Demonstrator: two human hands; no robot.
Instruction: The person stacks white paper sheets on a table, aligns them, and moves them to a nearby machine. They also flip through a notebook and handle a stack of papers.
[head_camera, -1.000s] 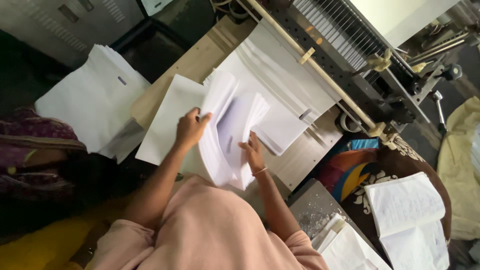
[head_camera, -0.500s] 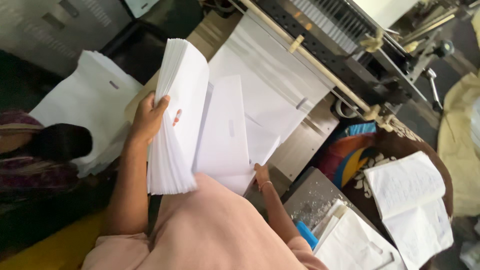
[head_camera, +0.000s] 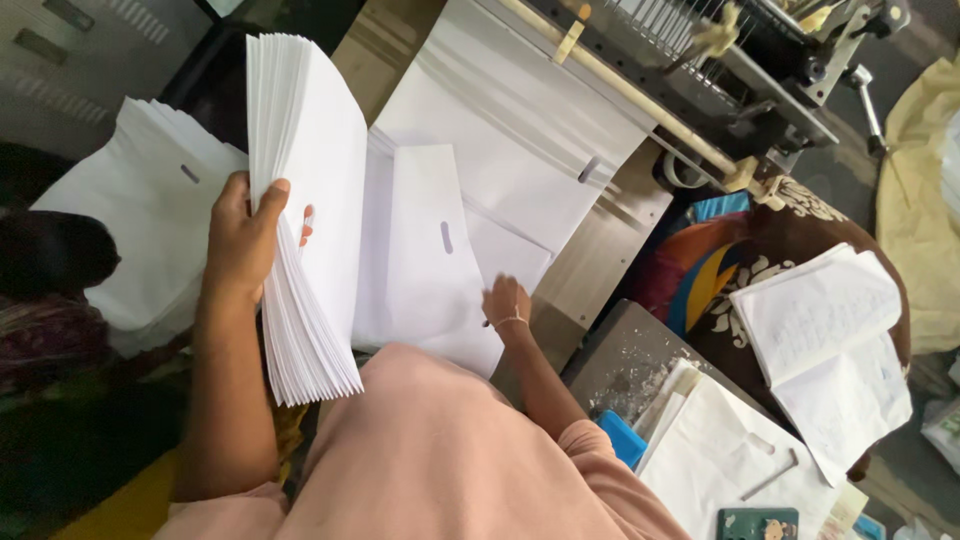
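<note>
Lifted higher, bag stack (head_camera: 305, 200) in left hand (head_camera: 243, 240); right hand (head_camera: 508, 305) pressing flat bag (head_camera: 430, 250).

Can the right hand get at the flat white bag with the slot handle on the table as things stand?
Probably yes. The right hand is empty and already rests at the edge of the flat bag, nothing lying between them. The left hand holds the raised bag stack off to the side.
</note>
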